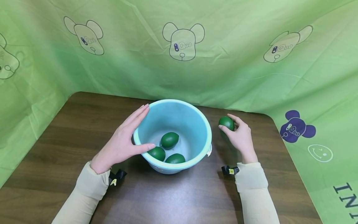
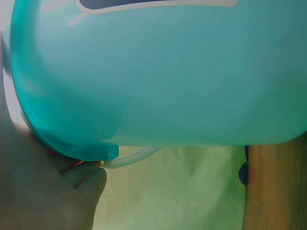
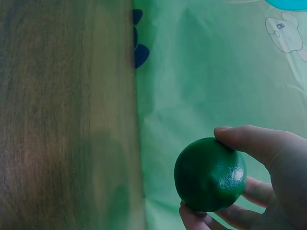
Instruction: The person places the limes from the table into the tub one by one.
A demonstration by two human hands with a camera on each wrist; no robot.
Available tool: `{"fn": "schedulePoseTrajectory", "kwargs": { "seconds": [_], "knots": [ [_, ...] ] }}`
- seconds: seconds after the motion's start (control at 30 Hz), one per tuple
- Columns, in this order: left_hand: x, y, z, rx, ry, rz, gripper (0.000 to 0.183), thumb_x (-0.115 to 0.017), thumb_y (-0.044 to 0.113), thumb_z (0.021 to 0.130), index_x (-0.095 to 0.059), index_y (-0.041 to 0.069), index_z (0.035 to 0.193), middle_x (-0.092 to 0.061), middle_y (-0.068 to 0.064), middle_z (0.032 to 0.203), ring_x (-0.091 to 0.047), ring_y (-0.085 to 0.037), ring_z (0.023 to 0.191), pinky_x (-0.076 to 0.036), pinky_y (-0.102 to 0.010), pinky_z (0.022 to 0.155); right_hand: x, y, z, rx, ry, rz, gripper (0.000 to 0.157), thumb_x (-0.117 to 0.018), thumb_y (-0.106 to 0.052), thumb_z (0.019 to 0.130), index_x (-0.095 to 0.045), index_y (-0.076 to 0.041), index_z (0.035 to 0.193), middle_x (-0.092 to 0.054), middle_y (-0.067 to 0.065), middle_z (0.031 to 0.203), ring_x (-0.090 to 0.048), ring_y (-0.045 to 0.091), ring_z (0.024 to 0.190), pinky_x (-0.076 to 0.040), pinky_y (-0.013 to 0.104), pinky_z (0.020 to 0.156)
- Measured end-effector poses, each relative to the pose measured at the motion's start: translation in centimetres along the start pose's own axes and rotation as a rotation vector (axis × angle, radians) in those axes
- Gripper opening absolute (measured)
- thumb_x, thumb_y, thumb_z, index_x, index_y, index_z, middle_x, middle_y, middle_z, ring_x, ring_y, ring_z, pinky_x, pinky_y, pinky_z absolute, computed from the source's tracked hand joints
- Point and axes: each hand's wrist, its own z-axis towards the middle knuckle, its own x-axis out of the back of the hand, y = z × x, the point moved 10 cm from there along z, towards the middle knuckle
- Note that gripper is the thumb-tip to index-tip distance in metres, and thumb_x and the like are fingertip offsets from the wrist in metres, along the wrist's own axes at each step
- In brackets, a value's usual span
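A light blue bucket (image 1: 198, 158) stands upright on the wooden table, with several green limes (image 1: 169, 140) on its floor. My left hand (image 1: 123, 141) rests against the bucket's left rim, fingers extended along it and thumb reaching over the front edge. In the left wrist view that hand (image 2: 53, 187) lies at the rim beside the handle's end, with the bucket wall filling most of the picture. To the right of the bucket, my right hand (image 1: 240, 134) pinches another lime (image 1: 226, 123) between thumb and fingers. Its glossy round side shows close up in the right wrist view.
Brown wooden table (image 1: 56, 149) surrounds the bucket. A green printed cloth (image 1: 134, 71) hangs behind the table and at both sides. The bucket's white handle (image 1: 209, 151) shows at its right side. Each wrist carries a small black device (image 1: 230, 170).
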Motion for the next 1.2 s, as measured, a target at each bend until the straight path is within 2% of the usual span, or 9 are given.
{"fn": "schedulePoseTrajectory", "kwargs": {
  "seconds": [0.63,0.97,1.2],
  "knots": [
    [0.0,0.0,0.1,0.005,-0.004,0.002,0.100,-0.084,0.043,0.083,-0.027,0.022,0.163,-0.019,0.011,0.167,-0.018,-0.014,0.151,-0.034,-0.056,0.111,0.2,-1.2,-0.3,0.014,0.022,0.025,0.061,-0.075,-0.032,0.093,-0.055,-0.014,0.148,-0.062,0.020,0.132,-0.065,0.036,0.103,-0.049,0.046,0.079],
    [0.1,0.0,0.2,0.006,-0.007,-0.005,0.101,-0.084,0.043,0.083,-0.026,0.023,0.163,-0.018,0.012,0.167,-0.017,-0.013,0.151,-0.034,-0.055,0.111,0.9,-2.7,-0.6,0.053,0.058,0.030,0.060,-0.076,-0.032,0.093,-0.056,-0.017,0.147,-0.061,0.015,0.133,-0.069,0.035,0.100,-0.052,0.032,0.075],
    [0.0,-0.1,0.1,0.006,-0.007,-0.012,0.100,-0.084,0.043,0.083,-0.027,0.023,0.163,-0.018,0.014,0.167,-0.018,-0.013,0.151,-0.035,-0.054,0.110,1.1,-3.3,-0.6,0.064,0.065,0.046,0.059,-0.076,-0.031,0.093,-0.057,-0.018,0.147,-0.058,0.013,0.138,-0.070,0.036,0.099,-0.054,0.030,0.075]
  ]
}}
